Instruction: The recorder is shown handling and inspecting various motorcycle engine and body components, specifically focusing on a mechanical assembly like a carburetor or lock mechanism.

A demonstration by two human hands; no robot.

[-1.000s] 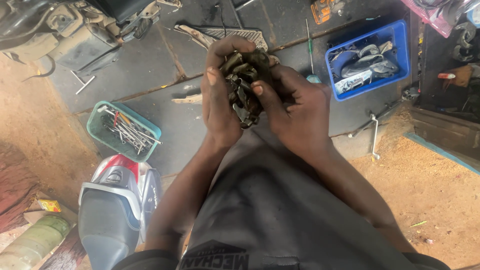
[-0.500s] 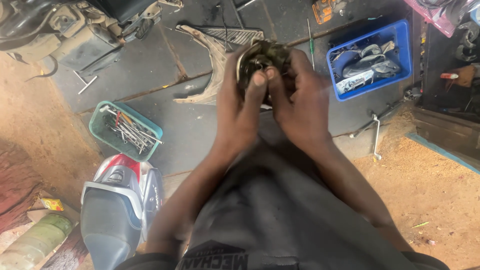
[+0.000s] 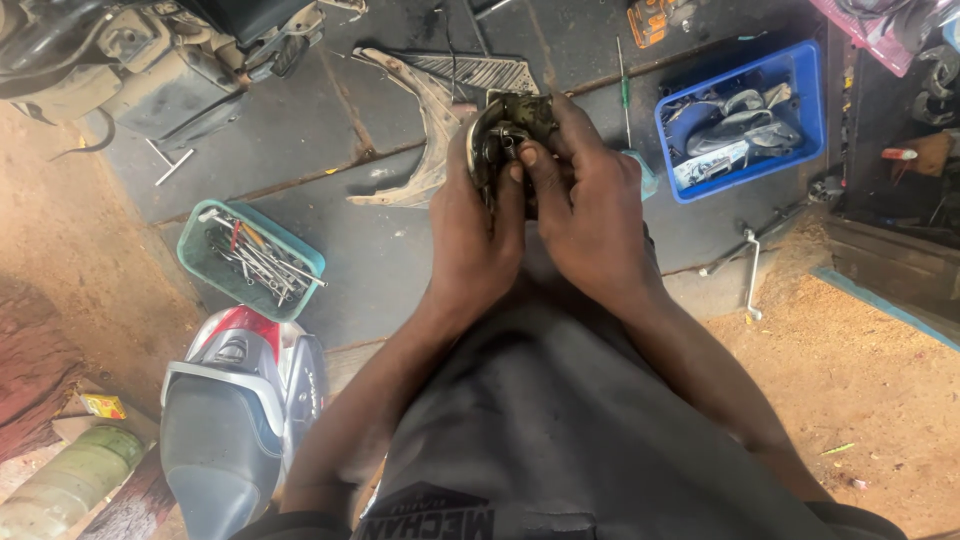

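I see bare forearms, no sleeves reaching them. Left hand and right hand ungloved. Grey shirt, dark printed lettering at chest.

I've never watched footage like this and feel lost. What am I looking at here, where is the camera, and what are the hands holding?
The camera sits on a person's head and looks down past their dark shirt to the floor. Both bare hands, the left hand and right hand, grip one grimy metal part in front of the body. On the dark floor below lie a teal tray of wrenches, a blue bin of parts, a pale bent panel and a green-handled screwdriver. A red and silver scooter tail stands lower left, on sandy ground.
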